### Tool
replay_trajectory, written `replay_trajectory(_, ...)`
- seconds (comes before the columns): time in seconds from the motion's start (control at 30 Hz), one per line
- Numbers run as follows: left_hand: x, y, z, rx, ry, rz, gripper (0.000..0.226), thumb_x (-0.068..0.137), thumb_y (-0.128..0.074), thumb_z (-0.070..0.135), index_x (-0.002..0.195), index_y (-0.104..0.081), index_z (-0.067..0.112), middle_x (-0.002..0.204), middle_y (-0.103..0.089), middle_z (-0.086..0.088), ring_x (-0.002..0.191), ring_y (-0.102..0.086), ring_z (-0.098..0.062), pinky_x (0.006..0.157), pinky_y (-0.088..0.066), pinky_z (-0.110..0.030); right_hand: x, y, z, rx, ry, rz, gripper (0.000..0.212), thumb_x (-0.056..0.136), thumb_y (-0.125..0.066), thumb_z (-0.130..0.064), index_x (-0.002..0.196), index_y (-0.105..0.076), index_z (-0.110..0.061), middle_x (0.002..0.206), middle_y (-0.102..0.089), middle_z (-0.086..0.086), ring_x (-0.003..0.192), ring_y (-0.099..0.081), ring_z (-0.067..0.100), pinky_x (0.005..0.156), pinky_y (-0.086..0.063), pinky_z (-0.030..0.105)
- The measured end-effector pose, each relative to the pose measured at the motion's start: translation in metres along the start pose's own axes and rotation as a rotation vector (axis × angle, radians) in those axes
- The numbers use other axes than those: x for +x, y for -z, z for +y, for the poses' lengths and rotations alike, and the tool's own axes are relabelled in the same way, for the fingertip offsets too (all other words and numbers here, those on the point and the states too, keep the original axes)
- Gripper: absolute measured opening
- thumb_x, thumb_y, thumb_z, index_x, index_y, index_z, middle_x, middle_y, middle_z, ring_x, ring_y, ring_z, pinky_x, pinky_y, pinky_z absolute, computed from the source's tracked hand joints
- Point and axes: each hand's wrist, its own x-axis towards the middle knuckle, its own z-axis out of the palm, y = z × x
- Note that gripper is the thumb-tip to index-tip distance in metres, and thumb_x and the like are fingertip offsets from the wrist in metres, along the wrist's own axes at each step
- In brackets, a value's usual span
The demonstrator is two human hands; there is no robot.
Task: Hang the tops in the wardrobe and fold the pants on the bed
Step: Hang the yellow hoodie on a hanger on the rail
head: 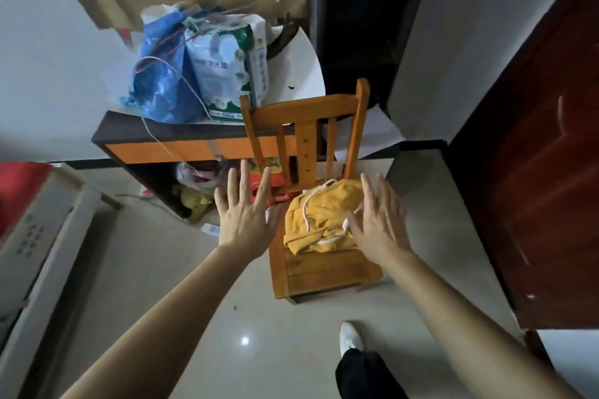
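Room: tiled floor (pixel 168 269), wooden chair (pixel 319 272).
Garment: yellow top (pixel 319 220) bunched on chair seat.
Hands: left hand (pixel 244 214), right hand (pixel 379 220) spread wide, empty.
Risk: white drawstring may snag on chair slats.

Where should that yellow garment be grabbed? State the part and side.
Probably the bunched top of the yellow garment, pinched from above and the front: it lies crumpled on the chair seat, and the backrest blocks the far side.

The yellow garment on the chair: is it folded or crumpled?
Crumpled: the yellow garment lies bunched in a heap on the chair seat, cords loose.
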Motion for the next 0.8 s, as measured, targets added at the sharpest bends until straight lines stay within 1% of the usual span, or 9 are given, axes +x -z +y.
replay_trajectory(0.07,0.029,-0.024,0.02,0.02,-0.005,-0.09,0.073,0.096,-0.026,0.064,0.155,0.004,0.034,0.162,0.019,-0.007,0.149,0.018,-0.032,0.117,-0.003,-0.061,0.022,-0.015,0.027,0.011,-0.01,-0.062,0.073,0.099,-0.036,-0.054,0.157,-0.007,-0.021,0.161,-0.021,0.019,0.147,-0.025,0.036,0.116,-0.029,0.051)
replay_trajectory(0.13,0.052,-0.049,0.036,0.021,-0.008,-0.167,0.075,0.096,-0.035,0.059,0.155,0.003,0.033,0.162,0.019,-0.009,0.149,0.017,-0.034,0.117,-0.006,-0.062,0.043,-0.033,0.05,0.0,-0.019,-0.121,0.073,0.099,-0.038,-0.053,0.157,-0.009,-0.02,0.159,-0.025,0.017,0.145,-0.028,0.034,0.115,-0.03,0.05)
replay_trajectory(0.23,0.07,-0.086,0.05,-0.063,0.029,-0.274,0.076,0.095,-0.048,0.051,0.155,-0.005,0.033,0.164,0.011,-0.01,0.15,0.009,-0.035,0.117,-0.011,-0.06,0.066,-0.066,0.074,0.008,-0.043,-0.225,0.071,0.098,-0.044,-0.046,0.157,-0.017,-0.015,0.154,-0.035,0.016,0.141,-0.035,0.033,0.112,-0.034,0.047)
replay_trajectory(0.37,0.078,-0.161,0.05,-0.203,0.161,-0.41,0.076,0.095,-0.051,0.047,0.156,-0.01,0.029,0.165,0.003,-0.006,0.15,0.002,-0.03,0.115,-0.019,-0.056,0.074,-0.129,0.099,0.005,-0.025,-0.345,0.069,0.098,-0.046,-0.045,0.155,-0.024,-0.013,0.146,-0.044,0.013,0.131,-0.044,0.031,0.103,-0.043,0.043)
replay_trajectory(0.5,0.077,-0.258,0.033,-0.201,0.207,-0.585,0.079,0.095,-0.052,0.043,0.157,-0.006,0.025,0.165,0.005,-0.006,0.15,0.001,-0.03,0.116,-0.02,-0.055,0.056,-0.219,0.119,0.004,-0.053,-0.48,0.069,0.096,-0.049,-0.042,0.154,-0.023,-0.013,0.143,-0.046,0.014,0.129,-0.046,0.032,0.1,-0.045,0.044)
replay_trajectory(0.57,0.078,-0.301,0.022,-0.194,0.217,-0.641,0.08,0.095,-0.054,0.04,0.157,-0.006,0.024,0.164,0.005,-0.007,0.15,0.001,-0.031,0.117,-0.019,-0.055,0.043,-0.261,0.123,0.007,-0.072,-0.521,0.069,0.096,-0.05,-0.042,0.154,-0.025,-0.013,0.144,-0.046,0.015,0.129,-0.047,0.032,0.1,-0.046,0.045)
replay_trajectory(0.67,0.083,-0.353,0.005,-0.19,0.218,-0.673,0.082,0.095,-0.054,0.04,0.157,-0.003,0.023,0.165,0.005,-0.007,0.15,0.005,-0.032,0.119,-0.017,-0.056,0.026,-0.313,0.127,-0.01,-0.117,-0.559,0.07,0.097,-0.047,-0.043,0.155,-0.021,-0.014,0.151,-0.038,0.016,0.135,-0.042,0.034,0.106,-0.044,0.048)
replay_trajectory(0.73,0.085,-0.383,-0.004,-0.167,0.208,-0.69,0.085,0.094,-0.055,0.042,0.157,-0.001,0.023,0.165,0.008,-0.003,0.15,0.01,-0.03,0.119,-0.014,-0.056,0.019,-0.337,0.13,-0.007,-0.184,-0.539,0.075,0.096,-0.05,-0.041,0.156,-0.014,-0.016,0.157,-0.025,0.02,0.138,-0.039,0.039,0.106,-0.044,0.053)
replay_trajectory(0.8,0.083,-0.406,-0.009,-0.172,0.225,-0.692,0.086,0.094,-0.057,0.044,0.156,-0.001,0.022,0.165,0.003,-0.001,0.151,0.008,-0.029,0.119,-0.012,-0.056,0.014,-0.354,0.133,0.017,-0.252,-0.476,0.082,0.094,-0.056,-0.035,0.158,-0.008,-0.019,0.162,-0.011,0.021,0.138,-0.038,0.042,0.105,-0.045,0.053)
